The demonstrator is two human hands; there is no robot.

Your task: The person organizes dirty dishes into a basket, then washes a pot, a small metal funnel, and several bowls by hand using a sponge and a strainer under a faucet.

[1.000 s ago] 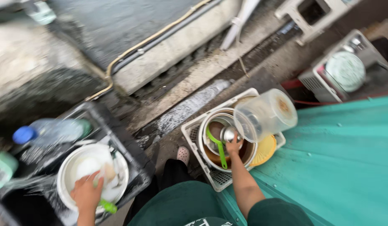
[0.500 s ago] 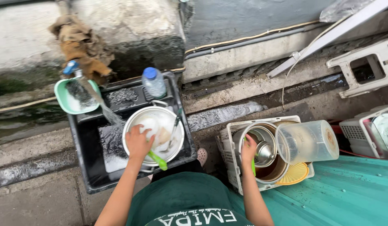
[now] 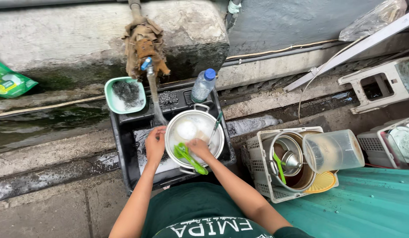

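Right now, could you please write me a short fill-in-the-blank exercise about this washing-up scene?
1. The metal pot sits inside a ___ tub.
2. The left hand grips the pot's rim, while the right hand is beside some ___ utensils.
3. The clear bottle has a ___ cap.
4. The clear plastic jug lies on the ___ basket.

Missing words: black; green; blue; white

pot (image 3: 194, 132) in tub (image 3: 125, 145), basket (image 3: 261, 169) right
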